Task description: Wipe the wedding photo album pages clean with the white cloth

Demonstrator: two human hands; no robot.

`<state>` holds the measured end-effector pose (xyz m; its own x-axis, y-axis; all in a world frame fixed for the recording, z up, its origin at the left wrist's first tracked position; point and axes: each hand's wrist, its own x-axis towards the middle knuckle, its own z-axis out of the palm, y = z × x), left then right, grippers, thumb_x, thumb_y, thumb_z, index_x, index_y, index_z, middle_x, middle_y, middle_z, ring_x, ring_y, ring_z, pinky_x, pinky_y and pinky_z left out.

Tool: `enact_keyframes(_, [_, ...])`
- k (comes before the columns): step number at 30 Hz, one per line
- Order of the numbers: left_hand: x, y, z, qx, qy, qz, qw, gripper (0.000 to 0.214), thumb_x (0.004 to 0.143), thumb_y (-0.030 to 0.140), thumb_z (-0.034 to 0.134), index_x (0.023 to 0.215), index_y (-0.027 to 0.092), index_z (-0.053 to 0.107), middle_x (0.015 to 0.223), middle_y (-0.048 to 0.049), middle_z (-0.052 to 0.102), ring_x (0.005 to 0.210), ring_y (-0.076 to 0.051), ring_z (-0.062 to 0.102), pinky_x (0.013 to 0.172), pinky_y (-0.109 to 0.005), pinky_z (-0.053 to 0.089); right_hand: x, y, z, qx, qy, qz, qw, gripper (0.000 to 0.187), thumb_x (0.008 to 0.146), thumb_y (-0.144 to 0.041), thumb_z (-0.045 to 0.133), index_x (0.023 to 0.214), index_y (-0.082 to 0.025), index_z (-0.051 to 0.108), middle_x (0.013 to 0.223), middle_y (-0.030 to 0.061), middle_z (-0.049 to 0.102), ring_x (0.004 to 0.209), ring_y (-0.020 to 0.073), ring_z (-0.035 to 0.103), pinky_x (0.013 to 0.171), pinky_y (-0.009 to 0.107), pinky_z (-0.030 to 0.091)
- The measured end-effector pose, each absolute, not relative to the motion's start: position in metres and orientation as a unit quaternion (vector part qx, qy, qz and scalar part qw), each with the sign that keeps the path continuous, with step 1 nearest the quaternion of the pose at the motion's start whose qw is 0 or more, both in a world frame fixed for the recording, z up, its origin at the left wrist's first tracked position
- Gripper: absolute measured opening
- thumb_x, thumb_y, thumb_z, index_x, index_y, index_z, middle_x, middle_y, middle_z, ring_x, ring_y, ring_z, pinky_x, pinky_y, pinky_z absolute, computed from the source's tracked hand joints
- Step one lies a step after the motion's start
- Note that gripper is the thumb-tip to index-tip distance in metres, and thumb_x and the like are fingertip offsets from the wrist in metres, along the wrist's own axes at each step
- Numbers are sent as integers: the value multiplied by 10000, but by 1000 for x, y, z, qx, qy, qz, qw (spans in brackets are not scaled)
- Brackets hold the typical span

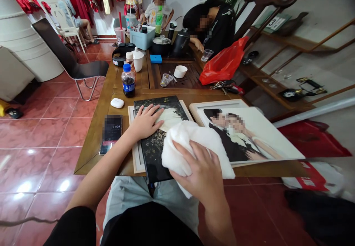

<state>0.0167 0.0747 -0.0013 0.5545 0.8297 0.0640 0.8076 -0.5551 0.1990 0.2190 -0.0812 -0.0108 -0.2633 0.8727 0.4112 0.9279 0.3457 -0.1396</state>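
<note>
A dark photo panel (155, 157) lies over a pale wooden frame (136, 161) at the near side of the table. My left hand (146, 121) rests flat on the panel's upper part, fingers spread. Bunched in my right hand (201, 164) is a white cloth (177, 142), which lies over the panel's right side and hides part of its picture. To the right, a light-coloured photo panel (266, 127) showing a couple sits on another pale frame (196, 112).
Left of the panels lie a phone (111, 135) and a white earbud case (117, 102). Beyond stand a cola bottle (128, 81), a white lidded cup (138, 59) and a red plastic bag (222, 63). A person in black (222, 24) leans on the far right side.
</note>
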Motion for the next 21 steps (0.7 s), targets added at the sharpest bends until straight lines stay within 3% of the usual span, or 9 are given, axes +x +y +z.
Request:
enact_keyframes(5, [17,74,-1,880,463,79,69,564,1083,475,349,1593,239,400,1685,-77,357,1574,-298,289,1289,-565,195,217,-81,-9,-556,-802,-72,206,565,900,-438,613,1440,-274,589,1317,150,598,1210,360,567,1014,514,373])
enact_keyframes(12, [16,76,-7,880,462,88,65,555,1083,497,356,1591,278,399,1681,-63,368,1573,-282,296,1295,-547,186,186,-87,-6,-483,-851,-13,206,720,818,-540,688,1491,-328,540,1366,124,601,1281,381,513,1111,553,280])
enact_keyframes(21, [18,71,-2,880,463,80,74,569,1088,496,328,1602,257,380,1690,-62,347,1579,-292,278,1296,-553,170,208,-79,-1,-500,-840,5,211,632,864,-520,637,1456,-310,572,1369,134,570,1268,368,529,1096,521,323])
